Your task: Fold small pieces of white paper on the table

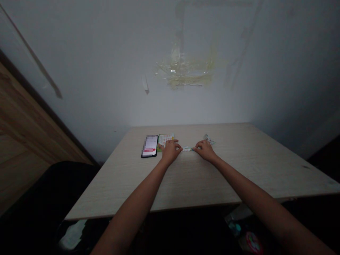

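Observation:
A narrow, pale printed strip (pixel 187 149), with touches of green and blue, lies low over the tabletop between my hands; its exact kind is too small to make out. My left hand (pixel 171 150) pinches its left end, thumb and fingertips together. At the other end, the fingertips of my right hand (pixel 205 150) are closed on it. Partly hidden behind my left hand is a printed green-and-white card or leaflet (pixel 166 137). A small crumpled printed piece (pixel 209 139) shows just beyond my right hand.
Left of the leaflet lies a phone (pixel 150 146) with its screen lit. The pale wooden table (pixel 191 187) meets a wall (pixel 111 71) bearing old clear tape (pixel 186 72). Below the front edge on the right, dim objects include a pink round one (pixel 253 242).

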